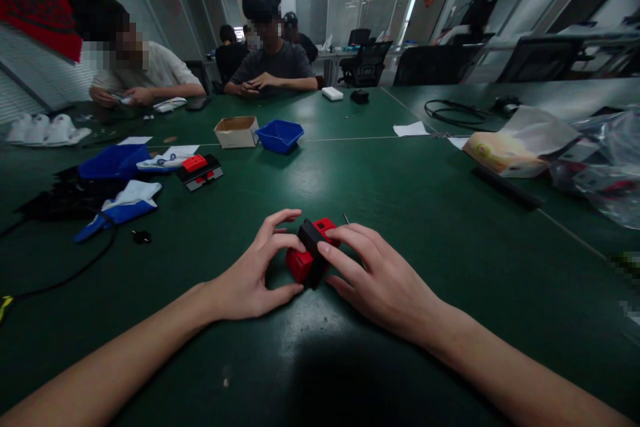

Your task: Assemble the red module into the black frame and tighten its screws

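A small red and black block-shaped device (314,250) stands tilted on the green table between my hands; its exact kind I cannot make out. My left hand (260,267) grips its left red part, with a fingertip on top and the thumb low at the near side. From the other side, my right hand (373,270) holds it, one fingertip on the black middle plate and another on the far red part. A thin dark rod (345,219) sticks up just behind my right fingers. The device's underside is hidden.
Another red and black device (200,171) lies at the left, near blue-and-white gloves (123,207) and a small black piece (141,237). Farther back are a cardboard box (237,132) and a blue bin (281,136). Plastic bags (600,160) lie right; people sit across the table (400,187).
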Demonstrator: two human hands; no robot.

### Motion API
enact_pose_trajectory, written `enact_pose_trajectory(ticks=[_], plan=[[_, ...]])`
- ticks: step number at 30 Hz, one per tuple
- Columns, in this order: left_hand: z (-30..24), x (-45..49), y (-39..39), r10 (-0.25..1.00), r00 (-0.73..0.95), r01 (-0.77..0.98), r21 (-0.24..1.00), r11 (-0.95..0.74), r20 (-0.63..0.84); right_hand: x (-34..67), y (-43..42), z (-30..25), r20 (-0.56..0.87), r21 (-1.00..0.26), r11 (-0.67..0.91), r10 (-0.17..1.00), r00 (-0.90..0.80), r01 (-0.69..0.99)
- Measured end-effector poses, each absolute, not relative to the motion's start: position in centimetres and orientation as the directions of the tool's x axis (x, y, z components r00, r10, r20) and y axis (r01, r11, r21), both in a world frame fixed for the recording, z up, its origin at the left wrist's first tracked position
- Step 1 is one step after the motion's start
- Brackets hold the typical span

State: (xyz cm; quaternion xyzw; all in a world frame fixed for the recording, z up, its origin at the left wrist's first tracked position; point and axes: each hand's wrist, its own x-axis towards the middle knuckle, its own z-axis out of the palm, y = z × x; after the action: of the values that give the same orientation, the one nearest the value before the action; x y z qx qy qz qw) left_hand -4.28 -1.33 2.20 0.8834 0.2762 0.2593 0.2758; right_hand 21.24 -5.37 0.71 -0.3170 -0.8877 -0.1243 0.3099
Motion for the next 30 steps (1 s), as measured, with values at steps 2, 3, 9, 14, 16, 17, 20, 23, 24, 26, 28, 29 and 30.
enact_pose_trajectory(ticks=[2, 3, 9, 14, 16, 17, 20, 23, 24, 26, 28, 29, 30], plan=[[2.1, -4.4, -1.1, 0.666, 0.691, 0.380, 0.643, -0.665, 0.281, 21.1, -5.6, 1.0, 0.647, 0.071, 0.782, 0.436, -0.625, 0.620], [2.2, -4.4, -1.0, 0.683, 0.679, 0.394, 0.653, -0.647, 0.267, 21.1, -5.7, 1.2, 0.653, 0.079, 0.795, 0.414, -0.634, 0.601], [1.8, -4.6, -0.7, 0.701, 0.670, 0.391, 0.687, -0.612, 0.243, 21.3, -5.9, 1.9, 0.710, -0.013, 0.846, 0.383, -0.591, 0.533], [1.2, -4.6, -0.6, 0.697, 0.661, 0.335, 0.721, -0.606, 0.279, 22.2, -4.8, 0.9, 0.507, -0.496, 0.637, 0.764, -0.399, 0.590], [1.3, -4.5, -0.6, 0.693, 0.666, 0.316, 0.737, -0.597, 0.276, 22.3, -4.4, 0.3, 0.380, -0.599, 0.564, 0.825, -0.418, 0.569], [1.3, -4.5, -0.5, 0.690, 0.669, 0.308, 0.742, -0.595, 0.276, 22.3, -4.3, 0.0, 0.344, -0.623, 0.547, 0.833, -0.433, 0.559], [1.5, -4.4, -0.6, 0.675, 0.683, 0.296, 0.738, -0.607, 0.281, 21.9, -4.3, -0.3, 0.336, -0.632, 0.566, 0.816, -0.471, 0.530], [1.2, -4.3, -0.8, 0.636, 0.721, 0.295, 0.711, -0.639, 0.273, 21.5, -4.5, 0.0, 0.346, -0.621, 0.598, 0.790, -0.507, 0.507], [1.0, -4.3, -0.9, 0.622, 0.735, 0.294, 0.699, -0.652, 0.271, 21.5, -4.6, 0.1, 0.342, -0.620, 0.603, 0.784, -0.518, 0.502], [0.8, -4.1, -1.0, 0.594, 0.755, 0.291, 0.672, -0.681, 0.276, 21.5, -4.7, 0.3, 0.355, -0.616, 0.618, 0.771, -0.529, 0.488], [1.2, -4.2, -0.8, 0.566, 0.781, 0.298, 0.638, -0.710, 0.264, 21.7, -4.8, 0.2, 0.373, -0.616, 0.630, 0.762, -0.529, 0.473], [1.8, -4.5, -0.4, 0.562, 0.791, 0.322, 0.618, -0.717, 0.240, 21.8, -4.8, 0.1, 0.372, -0.619, 0.628, 0.763, -0.529, 0.471], [2.5, -5.0, 0.1, 0.581, 0.789, 0.377, 0.590, -0.714, 0.200, 21.9, -4.9, 0.0, 0.363, -0.622, 0.623, 0.766, -0.530, 0.475]])
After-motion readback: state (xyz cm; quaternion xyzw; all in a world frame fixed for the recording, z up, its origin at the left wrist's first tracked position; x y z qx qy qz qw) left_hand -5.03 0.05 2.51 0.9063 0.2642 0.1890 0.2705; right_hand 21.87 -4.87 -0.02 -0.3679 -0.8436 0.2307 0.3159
